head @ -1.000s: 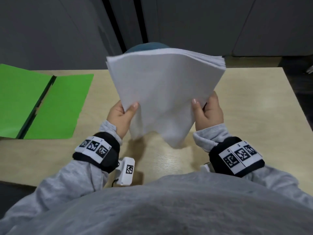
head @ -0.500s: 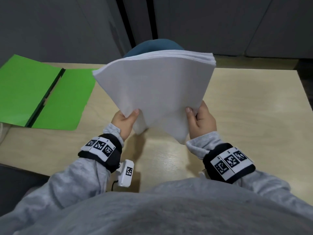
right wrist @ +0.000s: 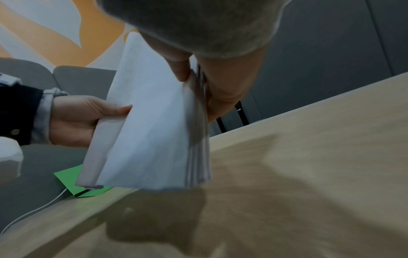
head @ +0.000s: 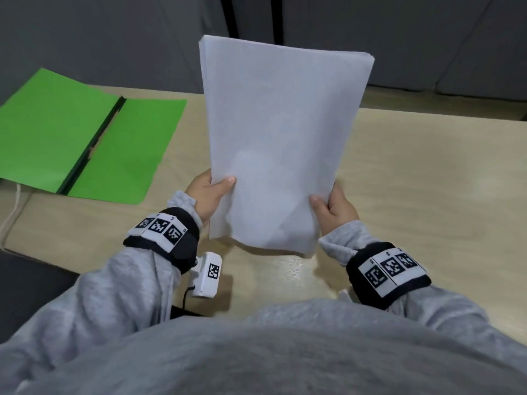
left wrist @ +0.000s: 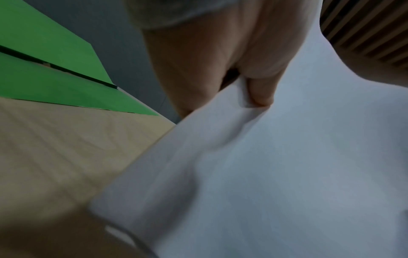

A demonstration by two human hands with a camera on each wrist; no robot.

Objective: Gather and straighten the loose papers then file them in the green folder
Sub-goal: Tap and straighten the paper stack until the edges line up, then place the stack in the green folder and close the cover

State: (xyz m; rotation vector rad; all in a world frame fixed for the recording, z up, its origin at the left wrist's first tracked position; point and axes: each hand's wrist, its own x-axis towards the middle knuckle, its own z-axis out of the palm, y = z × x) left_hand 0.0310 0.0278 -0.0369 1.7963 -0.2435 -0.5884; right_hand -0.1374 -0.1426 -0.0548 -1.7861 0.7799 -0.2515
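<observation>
A stack of white papers (head: 281,143) stands upright above the wooden table (head: 427,181), its lower edge just over the tabletop. My left hand (head: 209,192) grips the stack's lower left edge, thumb on the near face. My right hand (head: 332,209) grips the lower right edge the same way. The left wrist view has the thumb pinching the papers (left wrist: 276,165); the right wrist view has the stack's (right wrist: 154,131) layered edge held in my right hand (right wrist: 198,83), with my left hand (right wrist: 88,118) opposite. The green folder (head: 85,132) lies open flat at the table's left.
A white cable (head: 11,212) hangs off the table's left edge beside the folder. Grey cabinets (head: 427,38) stand behind the table. Bare tabletop stretches to the right of the papers. My grey sweater (head: 256,352) fills the near foreground.
The stack has turned from a tilted diamond, corner down, to upright with its short edge down. Both hands kept their grip, and the camera view shifted slightly right.
</observation>
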